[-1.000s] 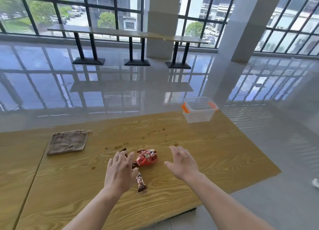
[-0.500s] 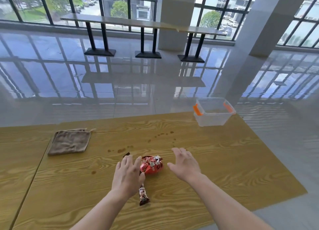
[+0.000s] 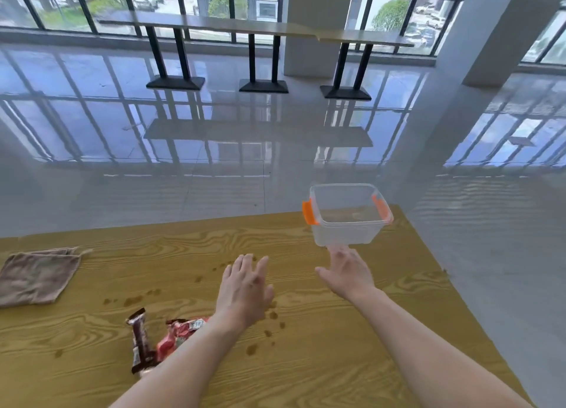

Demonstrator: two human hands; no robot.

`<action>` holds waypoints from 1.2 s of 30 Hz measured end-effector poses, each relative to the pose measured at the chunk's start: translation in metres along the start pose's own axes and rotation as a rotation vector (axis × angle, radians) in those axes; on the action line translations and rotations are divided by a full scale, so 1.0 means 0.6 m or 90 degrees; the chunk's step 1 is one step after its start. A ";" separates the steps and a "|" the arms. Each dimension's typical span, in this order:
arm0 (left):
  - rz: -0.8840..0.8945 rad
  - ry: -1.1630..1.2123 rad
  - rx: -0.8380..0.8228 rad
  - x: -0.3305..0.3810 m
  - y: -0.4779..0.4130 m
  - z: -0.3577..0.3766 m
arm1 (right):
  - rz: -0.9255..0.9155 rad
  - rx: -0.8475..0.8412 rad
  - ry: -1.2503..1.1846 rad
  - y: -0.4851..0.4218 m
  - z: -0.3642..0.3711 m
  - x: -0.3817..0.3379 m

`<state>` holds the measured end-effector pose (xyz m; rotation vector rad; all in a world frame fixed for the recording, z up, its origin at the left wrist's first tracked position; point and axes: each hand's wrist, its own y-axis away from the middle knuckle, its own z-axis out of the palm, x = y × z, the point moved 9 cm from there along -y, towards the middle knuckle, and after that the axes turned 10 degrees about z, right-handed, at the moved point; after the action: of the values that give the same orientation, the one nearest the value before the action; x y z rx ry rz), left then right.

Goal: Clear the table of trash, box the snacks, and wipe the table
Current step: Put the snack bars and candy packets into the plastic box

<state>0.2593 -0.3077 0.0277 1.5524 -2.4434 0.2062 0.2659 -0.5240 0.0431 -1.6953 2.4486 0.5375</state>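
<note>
both hands were out over the table (image 3: pixel 337 364), bare, w/ nothing in either. right hand (image 3: pixel 346 273) was stretched toward the clear box (image 3: pixel 346 234), fingers straight, thumb out to the side. its fingertips sat right at the foot of the box's near wall, but can't tell if they touched. left hand (image 3: pixel 245 288) hung flat, palm down, fingers straight & slightly spread, a bit blurred, nearer the viewer than the box & to its left, well short of it.

box: see-through plastic, no lid, orange latch on each side, nothing inside that could be made out. it stood upright by the table's far edge. judgement: right hand was open like that prob to take the box by its wall & draw it in, since the snacks lay well apart from it.

snacks: red packet (image 3: pixel 176 335) & dark bar (image 3: pixel 139 340), side by side, flat on the wood well to the near-left of the box, packet partly hidden by the left forearm. neither was boxed yet.

brown spots (image 3: pixel 269 322) were scattered on the wood btwn the box & the snacks. folded brown cloth (image 3: pixel 36 277) lay far left of the box, untouched, prob parked there for the wipe once the top is cleared.

beyond the box: glossy floor & a long high counter (image 3: pixel 254 27) by the windows.

judgement: early in the task, boxing step in hand, wiping not begun. a light box could skid off the far edge if pushed rather than gripped.
</note>
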 end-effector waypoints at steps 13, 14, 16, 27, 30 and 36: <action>-0.101 0.228 0.012 0.110 -0.305 0.017 | 0.148 0.075 -0.078 -0.259 -0.108 0.179; -0.103 0.226 0.008 0.112 -0.320 0.018 | 0.150 0.072 -0.075 -0.268 -0.106 0.183; -0.113 0.227 -0.006 0.112 -0.345 0.025 | 0.152 0.070 -0.064 -0.282 -0.102 0.191; -0.129 0.301 0.014 0.110 -0.391 0.057 | 0.140 0.098 -0.107 -0.314 -0.107 0.209; -0.146 0.312 0.044 0.102 -0.388 0.049 | 0.132 0.101 -0.102 -0.308 -0.114 0.204; -0.137 0.277 0.094 0.071 -0.342 0.015 | 0.108 0.114 -0.101 -0.271 -0.111 0.165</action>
<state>0.4263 -0.4344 0.0291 1.6119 -1.9512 0.6242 0.3866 -0.6851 0.0401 -1.3332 2.4562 0.4368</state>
